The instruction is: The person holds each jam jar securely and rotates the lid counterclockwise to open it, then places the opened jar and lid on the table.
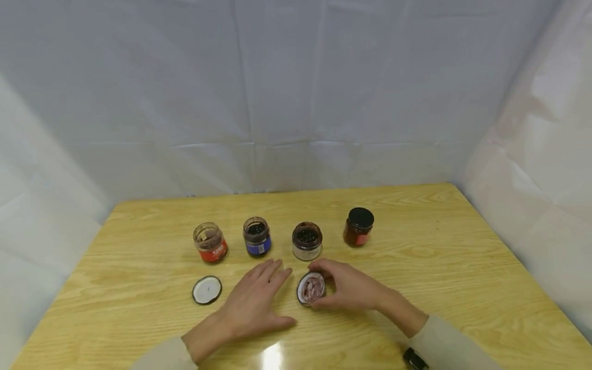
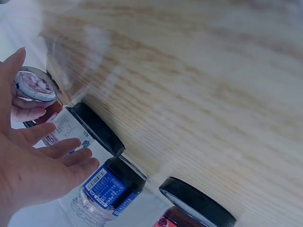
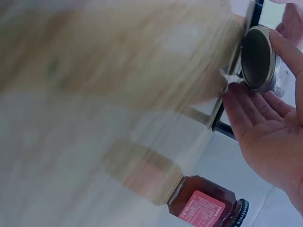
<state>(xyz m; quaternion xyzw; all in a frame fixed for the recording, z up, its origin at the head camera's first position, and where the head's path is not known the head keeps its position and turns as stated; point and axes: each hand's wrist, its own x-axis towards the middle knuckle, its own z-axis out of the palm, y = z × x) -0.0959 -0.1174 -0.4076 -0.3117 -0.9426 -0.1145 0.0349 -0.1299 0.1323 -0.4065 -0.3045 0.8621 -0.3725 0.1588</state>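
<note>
My right hand pinches a jar lid at its rim, between thumb and fingers. The lid's inner face, smeared with pinkish residue, faces up in the head view; its dark outer face shows in the right wrist view. Palm down, my left hand is spread just left of that lid, fingers extended and holding nothing. Behind the hands stand three uncapped jars: a red-labelled jar, a blue-labelled jar and a pale-labelled jar. In the left wrist view, a black lid lies near the fingers.
A black-capped jar with a red label stands at the row's right end. Another lid lies, white inside up, before the red-labelled jar. A small black object is by the right sleeve. White sheeting encloses the wooden table.
</note>
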